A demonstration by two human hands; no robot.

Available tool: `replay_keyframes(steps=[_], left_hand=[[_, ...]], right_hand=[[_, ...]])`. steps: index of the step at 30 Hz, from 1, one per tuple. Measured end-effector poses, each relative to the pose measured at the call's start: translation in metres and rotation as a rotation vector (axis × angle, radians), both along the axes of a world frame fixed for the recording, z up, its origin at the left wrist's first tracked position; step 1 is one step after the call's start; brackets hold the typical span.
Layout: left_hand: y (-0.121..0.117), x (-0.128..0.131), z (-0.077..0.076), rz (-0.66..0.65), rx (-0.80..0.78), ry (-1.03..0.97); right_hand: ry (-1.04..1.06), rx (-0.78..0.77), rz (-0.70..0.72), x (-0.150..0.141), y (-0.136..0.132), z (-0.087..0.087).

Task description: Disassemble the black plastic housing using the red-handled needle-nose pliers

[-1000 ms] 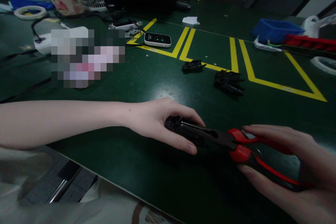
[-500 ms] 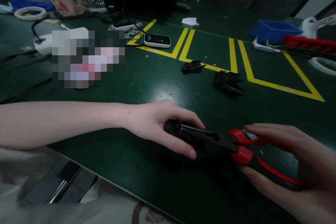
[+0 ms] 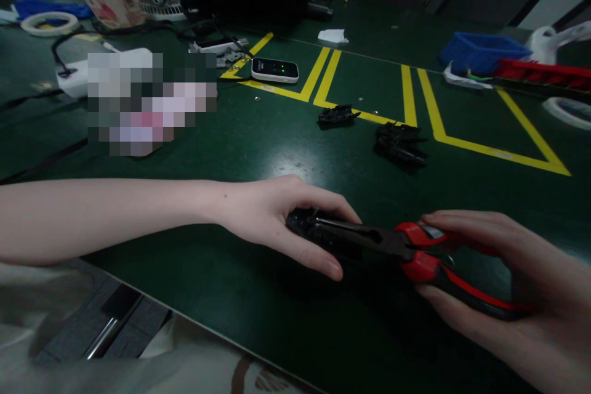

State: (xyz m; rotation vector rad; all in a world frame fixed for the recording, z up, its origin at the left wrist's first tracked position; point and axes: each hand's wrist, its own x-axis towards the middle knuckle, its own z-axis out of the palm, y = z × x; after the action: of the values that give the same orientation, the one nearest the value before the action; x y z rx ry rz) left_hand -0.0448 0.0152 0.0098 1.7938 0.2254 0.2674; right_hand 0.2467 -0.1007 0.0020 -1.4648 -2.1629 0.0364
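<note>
Almost nothing has shifted in the last second, so work on the black part (image 3: 300, 221), at the green table's (image 3: 221, 295) centre, seems unfinished. The left hand (image 3: 265, 212) pinches it between thumb and fingers; the right hand (image 3: 554, 271) grips long-nose pliers (image 3: 388, 242), reaching over it from three o'clock. Similar pieces (image 3: 399, 144) lie towards one o'clock.

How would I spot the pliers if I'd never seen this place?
Find the dark green table marked with yellow tape and look at its near side. There the pliers point from the right hand to the black part in the left hand. Red on their handles sets them apart from the all-black pieces lying farther back.
</note>
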Motion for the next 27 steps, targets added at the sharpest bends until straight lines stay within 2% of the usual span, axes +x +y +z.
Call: replay_keyframes(steps=[3, 10, 15, 27], left_hand=[[-0.0004, 0.0, 0.0003, 0.0, 0.015, -0.02], [0.001, -0.0032, -0.0022, 0.006, 0.021, -0.005], [0.0015, -0.0041, -0.0028, 0.001, 0.03, 0.006], [-0.0005, -0.0007, -0.0001, 0.004, -0.02, -0.014]], right_hand=[[0.002, -0.001, 0.023, 0.0005, -0.0002, 0.0009], [0.111, -0.016, -0.038, 0.0058, 0.0011, -0.001], [0.099, -0.029, -0.03, 0.0077, 0.003, -0.0044], [-0.003, 0.014, 0.059, 0.002, 0.0047, 0.0021]])
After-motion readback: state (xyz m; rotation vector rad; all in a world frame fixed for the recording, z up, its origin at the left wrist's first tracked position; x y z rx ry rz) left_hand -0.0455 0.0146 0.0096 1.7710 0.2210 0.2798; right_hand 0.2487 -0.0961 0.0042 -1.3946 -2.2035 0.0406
